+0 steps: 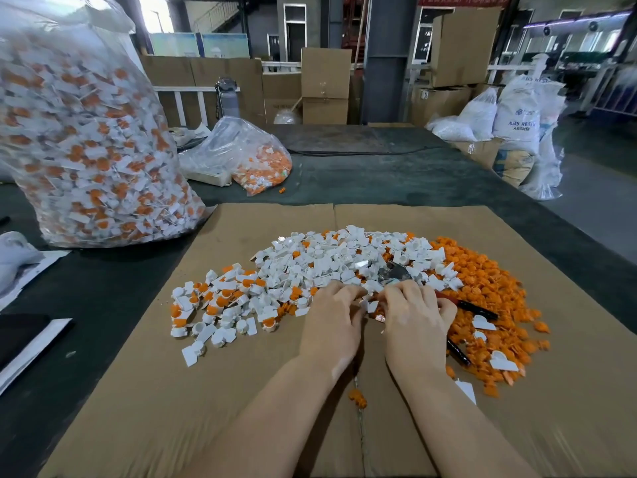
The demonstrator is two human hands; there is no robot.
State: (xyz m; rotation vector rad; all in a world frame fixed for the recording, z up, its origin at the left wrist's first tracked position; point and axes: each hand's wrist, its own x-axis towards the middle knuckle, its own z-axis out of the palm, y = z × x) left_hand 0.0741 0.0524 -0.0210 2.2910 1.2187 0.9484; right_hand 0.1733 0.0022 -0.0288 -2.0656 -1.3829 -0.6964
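Observation:
A heap of small white plastic parts (pixel 331 260), some with orange caps, lies on a cardboard sheet (pixel 172 391). A pile of loose orange caps (pixel 489 294) sits to its right. My left hand (pixel 332 322) and my right hand (pixel 415 319) meet at the heap's near edge, fingers curled around a small white part (pixel 368 305) between them. Pliers (pixel 396 272) with dark handles (pixel 479 310) lie under my right hand; whether that hand holds them I cannot tell.
A big clear bag (pixel 86 139) full of white and orange parts stands at the left. A smaller bag (pixel 255 160) lies behind on the dark table (pixel 396 174). One orange cap (pixel 358 398) lies between my forearms. Cardboard boxes (pixel 325 84) and white sacks (pixel 517 115) stand beyond.

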